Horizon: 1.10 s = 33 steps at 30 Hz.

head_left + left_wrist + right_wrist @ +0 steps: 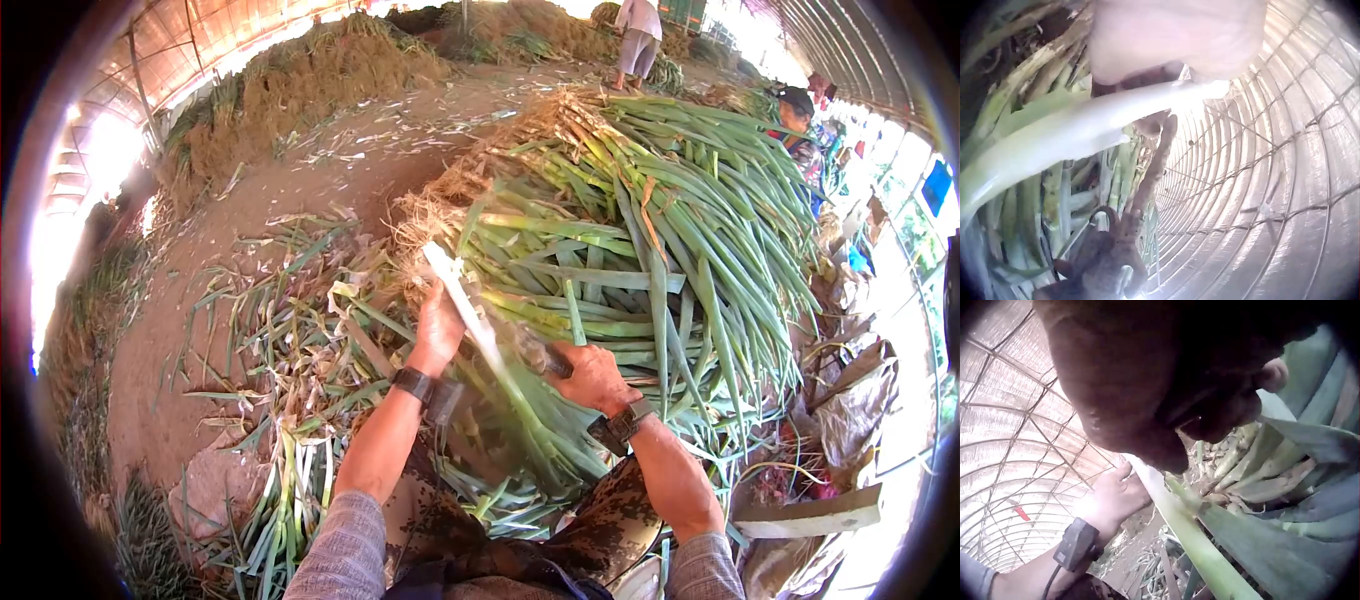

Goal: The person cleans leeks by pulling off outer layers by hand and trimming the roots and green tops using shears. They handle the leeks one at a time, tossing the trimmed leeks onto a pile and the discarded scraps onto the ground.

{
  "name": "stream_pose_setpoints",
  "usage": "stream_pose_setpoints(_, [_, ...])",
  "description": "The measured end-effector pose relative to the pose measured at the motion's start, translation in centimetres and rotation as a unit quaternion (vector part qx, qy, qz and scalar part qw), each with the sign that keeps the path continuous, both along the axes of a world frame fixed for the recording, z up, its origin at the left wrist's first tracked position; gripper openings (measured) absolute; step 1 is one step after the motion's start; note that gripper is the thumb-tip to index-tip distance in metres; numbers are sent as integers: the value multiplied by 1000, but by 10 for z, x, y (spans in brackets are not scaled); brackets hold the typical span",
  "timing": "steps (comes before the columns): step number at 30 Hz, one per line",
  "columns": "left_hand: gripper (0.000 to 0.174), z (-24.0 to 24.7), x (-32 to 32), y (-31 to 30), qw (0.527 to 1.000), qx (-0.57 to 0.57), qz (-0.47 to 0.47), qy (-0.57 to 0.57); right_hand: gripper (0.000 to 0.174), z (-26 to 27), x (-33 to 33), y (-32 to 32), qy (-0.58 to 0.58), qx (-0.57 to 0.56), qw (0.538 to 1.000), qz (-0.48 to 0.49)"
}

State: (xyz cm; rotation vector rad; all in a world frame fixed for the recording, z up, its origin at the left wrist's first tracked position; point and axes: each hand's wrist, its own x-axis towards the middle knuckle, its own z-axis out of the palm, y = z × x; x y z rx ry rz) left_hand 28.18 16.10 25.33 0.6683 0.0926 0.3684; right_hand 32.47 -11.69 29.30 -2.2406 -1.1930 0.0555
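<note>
My left hand (437, 325) grips a leek (478, 335) near the root end of its white shaft. The leek slants down to the right, its green leaves reaching toward my lap. My right hand (592, 378) is beside the shaft, its fingers curled round a dark, narrow knife-like tool (548, 358), blurred in the head view. In the left wrist view, the white shaft (1079, 134) crosses in front of my right hand (1100, 256), from which the tool's slim brown length (1155, 165) points upward. The right wrist view shows the leek (1179, 528) running below my shaded right hand (1122, 381).
A large pile of leeks (690, 220) lies ahead and to the right, roots facing left. Peeled leaves and trimmings (300, 330) litter the ground at left. Several whitish leeks (290, 470) lie lower left. A wooden board (810, 515) is at right. Two people are farther off.
</note>
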Motion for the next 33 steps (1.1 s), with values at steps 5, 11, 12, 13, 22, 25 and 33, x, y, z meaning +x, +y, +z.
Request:
stream_pose_setpoints(5, [83, 14, -5, 28, 999, 11, -22, 48, 39, 0, -2, 2, 27, -12, 1000, -3])
stream_pose_setpoints(11, [56, -11, 2, 88, 980, -91, 151, 90, 36, -2, -9, 9, 14, -34, 999, 21])
stream_pose_setpoints(12, [53, -11, -5, 95, 992, -87, 75, 55, 36, -1, -9, 10, 14, -35, 999, 21])
stream_pose_setpoints(13, [50, -14, -9, 99, 996, -83, 0, 20, 35, -1, -11, 11, 18, -47, 998, 28])
stream_pose_setpoints(22, [32, -11, -3, 98, 967, -114, 226, 2, 39, -14, -14, 31, -23, -30, 999, 37])
stream_pose_setpoints(25, [27, -14, -6, 94, 988, -56, 144, -30, 40, -12, -17, 38, -44, -6, 999, 29])
stream_pose_setpoints(33, [41, -9, -4, 57, 988, -106, 100, -43, 41, -4, -14, 44, -21, -22, 1000, -9])
